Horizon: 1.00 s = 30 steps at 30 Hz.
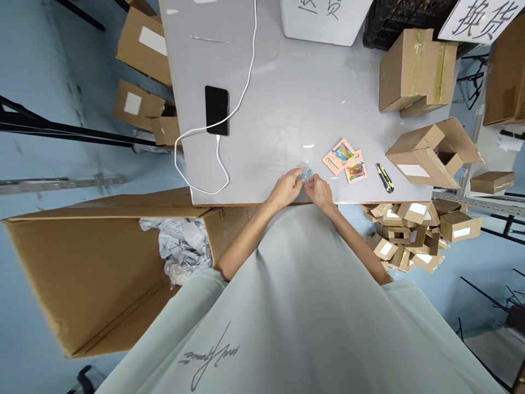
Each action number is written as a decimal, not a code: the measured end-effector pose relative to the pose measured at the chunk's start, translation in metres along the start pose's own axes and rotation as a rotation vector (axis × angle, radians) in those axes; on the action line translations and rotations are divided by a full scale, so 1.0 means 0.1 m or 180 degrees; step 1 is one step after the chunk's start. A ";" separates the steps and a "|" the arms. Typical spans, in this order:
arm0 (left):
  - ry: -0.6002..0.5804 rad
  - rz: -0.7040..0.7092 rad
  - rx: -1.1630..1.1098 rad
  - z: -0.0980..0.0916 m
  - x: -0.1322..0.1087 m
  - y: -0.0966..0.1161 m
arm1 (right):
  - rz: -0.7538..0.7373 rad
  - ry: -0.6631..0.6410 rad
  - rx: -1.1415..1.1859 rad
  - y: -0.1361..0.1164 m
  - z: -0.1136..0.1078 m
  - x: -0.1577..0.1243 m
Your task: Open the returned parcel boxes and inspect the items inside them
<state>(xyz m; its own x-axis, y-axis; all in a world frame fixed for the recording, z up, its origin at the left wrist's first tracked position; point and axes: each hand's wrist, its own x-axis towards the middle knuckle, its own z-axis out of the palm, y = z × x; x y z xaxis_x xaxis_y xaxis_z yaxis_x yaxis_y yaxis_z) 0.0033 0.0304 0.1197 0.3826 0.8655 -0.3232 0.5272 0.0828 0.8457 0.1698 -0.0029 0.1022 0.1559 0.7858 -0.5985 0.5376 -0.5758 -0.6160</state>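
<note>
Both my hands meet at the near edge of the grey table. Between them is a small clear plastic packet with something bluish-green in it, too small to make out. My left hand pinches it from the left, fingers closed. On the other side my right hand is closed on the packet too. Just right of my hands lie two pinkish cards with colourful pictures, one card partly overlapping the other card. A black and yellow utility knife rests further right.
A black phone with a white cable lies left. An open carton and closed boxes stand right. A large open box holding crumpled plastic is at my left; several small cartons pile up below right.
</note>
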 end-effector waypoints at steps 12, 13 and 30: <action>0.0389 -0.0716 -0.0127 -0.18 0.02 -0.21 | -0.0064 -0.0044 -0.0434 -0.13 -0.12 -0.08; 0.0365 -0.0695 -0.0246 -0.17 0.02 -0.21 | -0.0013 -0.0184 -0.0349 -0.12 -0.12 -0.07; 0.1147 -0.0634 0.0538 -0.21 -0.02 -0.35 | 0.0187 0.0567 -0.0455 0.26 -0.37 0.04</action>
<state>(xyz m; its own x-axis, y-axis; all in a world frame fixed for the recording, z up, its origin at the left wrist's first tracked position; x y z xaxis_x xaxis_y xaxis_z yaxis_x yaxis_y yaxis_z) -0.0315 0.0363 0.0993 -0.0122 0.9602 -0.2790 0.6919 0.2095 0.6909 0.2147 -0.0068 0.1027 0.3275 0.7866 -0.5235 0.6332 -0.5939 -0.4963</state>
